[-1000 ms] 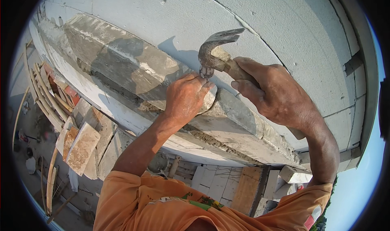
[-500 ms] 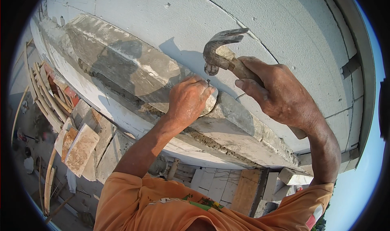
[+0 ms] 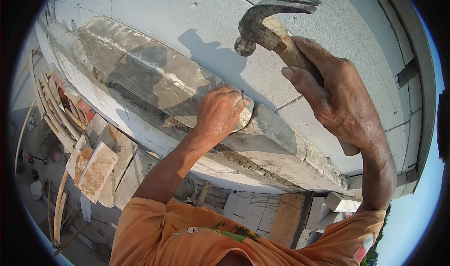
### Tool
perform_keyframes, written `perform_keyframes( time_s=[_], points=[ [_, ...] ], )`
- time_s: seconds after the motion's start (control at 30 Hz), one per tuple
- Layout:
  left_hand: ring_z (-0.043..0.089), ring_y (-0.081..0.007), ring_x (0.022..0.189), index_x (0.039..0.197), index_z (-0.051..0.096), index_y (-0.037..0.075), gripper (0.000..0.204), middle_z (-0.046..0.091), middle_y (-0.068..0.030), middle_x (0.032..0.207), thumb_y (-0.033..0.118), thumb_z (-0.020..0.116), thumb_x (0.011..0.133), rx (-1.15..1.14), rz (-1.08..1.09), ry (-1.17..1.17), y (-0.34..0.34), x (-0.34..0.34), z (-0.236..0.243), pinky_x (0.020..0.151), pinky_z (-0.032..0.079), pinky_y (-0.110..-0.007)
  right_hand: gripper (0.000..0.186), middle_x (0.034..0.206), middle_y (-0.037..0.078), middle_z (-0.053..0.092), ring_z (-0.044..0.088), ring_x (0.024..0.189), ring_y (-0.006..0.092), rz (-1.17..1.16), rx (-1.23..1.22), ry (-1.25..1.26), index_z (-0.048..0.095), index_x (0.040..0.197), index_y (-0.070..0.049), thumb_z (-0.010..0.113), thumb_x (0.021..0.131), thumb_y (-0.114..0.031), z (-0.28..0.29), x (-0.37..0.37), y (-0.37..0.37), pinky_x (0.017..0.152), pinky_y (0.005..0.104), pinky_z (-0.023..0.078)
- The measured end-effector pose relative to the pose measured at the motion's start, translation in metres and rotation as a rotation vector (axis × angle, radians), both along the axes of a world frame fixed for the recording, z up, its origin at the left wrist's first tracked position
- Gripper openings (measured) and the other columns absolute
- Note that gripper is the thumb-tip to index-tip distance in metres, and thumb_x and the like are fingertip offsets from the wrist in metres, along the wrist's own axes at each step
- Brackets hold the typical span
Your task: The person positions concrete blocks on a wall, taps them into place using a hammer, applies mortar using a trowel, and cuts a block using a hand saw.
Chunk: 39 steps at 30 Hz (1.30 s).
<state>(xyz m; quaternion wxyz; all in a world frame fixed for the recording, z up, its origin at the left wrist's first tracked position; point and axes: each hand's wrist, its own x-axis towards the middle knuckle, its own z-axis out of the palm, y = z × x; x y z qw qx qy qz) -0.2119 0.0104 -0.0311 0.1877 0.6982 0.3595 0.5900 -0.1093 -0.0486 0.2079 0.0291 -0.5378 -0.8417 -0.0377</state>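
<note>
My right hand [image 3: 344, 95] is wrapped round the handle of a claw hammer [image 3: 260, 29], raised off the wall with its round face pointing down toward my left hand. My left hand [image 3: 219, 111] rests on the grey concrete ledge [image 3: 140, 55] with its fingers pinched round a thin dark nail [image 3: 242, 93]. The nail's head stands up just above my fingertips, and its lower part is hidden. A pale, rounded end of masonry [image 3: 246, 116] shows beside those fingers, where two lengths of the ledge meet.
The white block wall [image 3: 154, 8] rises beyond the ledge. Below on the left are stacked boards [image 3: 97, 172] and bent wooden poles [image 3: 56, 111]. A brown plank [image 3: 286, 219] and loose pale blocks [image 3: 340, 203] lie below, with a drop to the ground at left.
My right hand has lifted the hammer up and away from the nail, so the gap has grown. My left hand stays pinched on the nail at the ledge.
</note>
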Motion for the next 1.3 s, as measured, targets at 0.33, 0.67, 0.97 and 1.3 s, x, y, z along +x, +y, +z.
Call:
perform_keyframes(
  time_s=[0.33,0.67,0.97,1.3],
  points=[
    [0.066,-0.0333,0.076,0.085,0.072,-0.006,0.021,0.068,-0.0171,0.084,0.015,0.074,0.085,0.022,0.023,-0.005,0.002,0.003,-0.005,0.070,0.051,-0.042,0.046,0.075,0.022,0.070,0.069,0.061,0.0221,-0.028,-0.029,-0.016,0.058,0.129,0.009,0.061,0.098,-0.026,0.004,-0.003,0.000,0.056,0.0416,0.054],
    [0.066,-0.0321,0.076,0.084,0.072,-0.006,0.021,0.068,-0.0178,0.084,0.015,0.077,0.083,0.010,0.029,-0.030,0.000,0.004,-0.007,0.069,0.052,-0.042,0.028,0.066,0.020,0.067,0.069,0.058,0.0203,0.049,0.023,-0.015,0.062,0.116,0.009,0.057,0.100,-0.014,-0.003,-0.003,0.000,0.053,0.0356,0.056],
    [0.067,-0.0310,0.078,0.084,0.072,-0.006,0.024,0.069,-0.0174,0.089,0.017,0.078,0.083,0.025,-0.005,-0.058,0.001,0.002,-0.010,0.070,0.052,-0.042,0.029,0.065,0.015,0.067,0.067,0.056,0.0196,0.101,-0.012,-0.043,0.060,0.116,0.011,0.057,0.100,-0.013,-0.005,-0.001,0.005,0.051,0.0350,0.055],
    [0.064,-0.0189,0.076,0.093,0.063,-0.005,0.014,0.063,-0.0116,0.093,0.003,0.071,0.084,-0.055,-0.126,-0.207,-0.002,-0.005,-0.010,0.061,0.052,-0.034,0.044,0.073,0.019,0.068,0.066,0.059,0.0217,-0.017,-0.078,-0.058,0.058,0.131,0.006,0.057,0.101,-0.027,0.000,0.005,0.005,0.059,0.0388,0.056]
  ],
)
